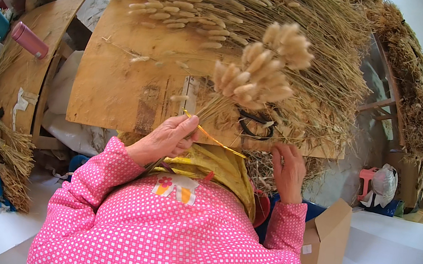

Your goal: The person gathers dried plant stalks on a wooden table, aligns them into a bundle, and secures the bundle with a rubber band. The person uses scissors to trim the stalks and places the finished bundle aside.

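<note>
My left hand (168, 138) is closed around the thin stems of a bunch of dried bunny-tail grass (254, 80), whose fluffy cream heads point up and right over the table. A yellow-orange tie (218, 142) runs from beside my left thumb toward the right, its far end loose. At the table's front edge, my right hand (288, 171) has its thumb and fingers apart, with nothing visible in it, close to loose stems. Black-handled scissors (255, 125) lie between the bunch and my right hand, partly covered by stems.
A big pile of dried grass (318, 38) covers the back and right of the wooden table (114, 75). On a side table (28, 66) to the left lies a pink cylindrical flask (30, 40). A cardboard box (327, 240) stands at lower right. More dried bundles (418, 83) sit on a rack at far right.
</note>
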A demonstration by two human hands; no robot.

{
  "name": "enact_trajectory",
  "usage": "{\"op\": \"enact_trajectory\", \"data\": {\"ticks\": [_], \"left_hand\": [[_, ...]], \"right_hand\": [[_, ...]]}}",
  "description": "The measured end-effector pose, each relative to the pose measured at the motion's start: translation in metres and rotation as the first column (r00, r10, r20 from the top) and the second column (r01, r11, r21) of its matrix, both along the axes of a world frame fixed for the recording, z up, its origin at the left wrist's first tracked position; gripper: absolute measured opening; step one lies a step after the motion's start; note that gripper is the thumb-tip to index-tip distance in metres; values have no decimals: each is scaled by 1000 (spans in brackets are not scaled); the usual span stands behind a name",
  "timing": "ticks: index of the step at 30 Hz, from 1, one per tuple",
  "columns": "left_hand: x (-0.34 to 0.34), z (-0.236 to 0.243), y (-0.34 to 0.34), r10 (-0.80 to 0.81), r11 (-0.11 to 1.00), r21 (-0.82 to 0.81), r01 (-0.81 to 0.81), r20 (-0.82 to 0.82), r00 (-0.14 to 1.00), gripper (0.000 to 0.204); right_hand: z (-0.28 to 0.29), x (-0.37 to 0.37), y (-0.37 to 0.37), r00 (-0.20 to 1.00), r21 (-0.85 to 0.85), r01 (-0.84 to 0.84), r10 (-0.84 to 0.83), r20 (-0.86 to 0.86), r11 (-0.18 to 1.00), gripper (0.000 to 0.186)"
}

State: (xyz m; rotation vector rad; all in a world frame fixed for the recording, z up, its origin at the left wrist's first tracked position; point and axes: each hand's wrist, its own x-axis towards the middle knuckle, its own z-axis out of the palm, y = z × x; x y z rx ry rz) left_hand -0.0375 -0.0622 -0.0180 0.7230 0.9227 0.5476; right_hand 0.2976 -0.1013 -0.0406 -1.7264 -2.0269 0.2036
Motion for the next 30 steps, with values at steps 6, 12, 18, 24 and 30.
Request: {"op": "enact_trajectory", "data": {"ticks": [6,12,18,24,30], "left_hand": [[-8,1,8,92,996,0,-92,-37,995,41],[-5,-3,17,110,994,-15,-111,-52,993,43],[-2,-5,19,123,992,-29,-124,-49,991,42],[-4,-5,18,143,989,-28,-144,-22,989,41],[-6,-3,17,22,998,-67,-16,91,996,43]], "right_hand": [[-14,27,52,950,106,39,-69,304,994,22],[-13,12,151,945,94,-114,78,317,989,23],[-14,-22,238,929,64,-293,268,256,954,42],[14,-47,212,950,-19,-187,186,250,982,39],[33,-60,117,912,-143,-396,370,-177,907,21]]}}
